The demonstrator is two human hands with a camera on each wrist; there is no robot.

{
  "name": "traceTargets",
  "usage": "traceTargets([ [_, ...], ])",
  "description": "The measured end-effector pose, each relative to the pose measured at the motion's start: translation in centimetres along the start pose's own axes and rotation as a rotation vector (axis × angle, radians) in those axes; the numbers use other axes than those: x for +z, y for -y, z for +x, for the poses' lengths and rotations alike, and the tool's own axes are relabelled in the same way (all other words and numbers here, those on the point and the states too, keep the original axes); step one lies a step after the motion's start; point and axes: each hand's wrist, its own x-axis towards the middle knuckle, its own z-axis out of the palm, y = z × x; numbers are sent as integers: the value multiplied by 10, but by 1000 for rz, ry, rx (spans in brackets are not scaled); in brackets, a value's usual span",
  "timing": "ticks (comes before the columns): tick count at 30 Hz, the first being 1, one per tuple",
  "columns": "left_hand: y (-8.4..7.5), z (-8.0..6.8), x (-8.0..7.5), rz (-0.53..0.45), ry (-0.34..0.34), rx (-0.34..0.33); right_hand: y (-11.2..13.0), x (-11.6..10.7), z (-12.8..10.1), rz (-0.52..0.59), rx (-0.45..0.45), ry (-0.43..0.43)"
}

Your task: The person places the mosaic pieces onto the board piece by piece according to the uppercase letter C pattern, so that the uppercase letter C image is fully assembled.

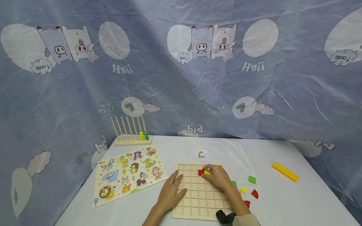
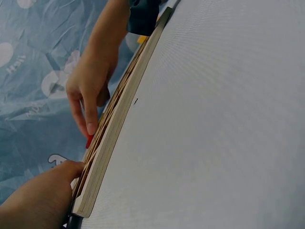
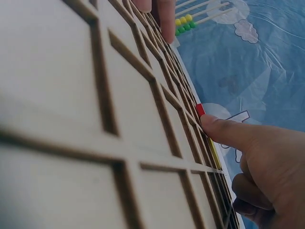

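A wooden grid board lies on the white table. My right hand is over its upper part and pinches a small red tile between thumb and fingertips. Beside the red tile, a yellow tile shows under the fingers. In the right wrist view the red tile stands a little above the grid, and the yellow tile lies low in it. My left hand rests on the board's left edge, fingers spread. A small pattern card lies just behind the board.
Loose green, yellow and red pieces lie right of the board, some partly behind my right forearm. An animal puzzle board and a bead rack stand on the left. A yellow-orange bar lies far right.
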Motion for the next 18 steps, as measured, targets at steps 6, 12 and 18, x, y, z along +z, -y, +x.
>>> traceTargets([
  [6, 0, -1, -1, 0, 7, -2, 0, 1, 0, 10, -21, -2],
  [12, 1, 0, -1, 0, 10, -10, 2, -1, 1, 40, 21, 37],
  [18, 0, 0, -1, -3, 1, -3, 7, -13, -1, 95, 42, 42],
])
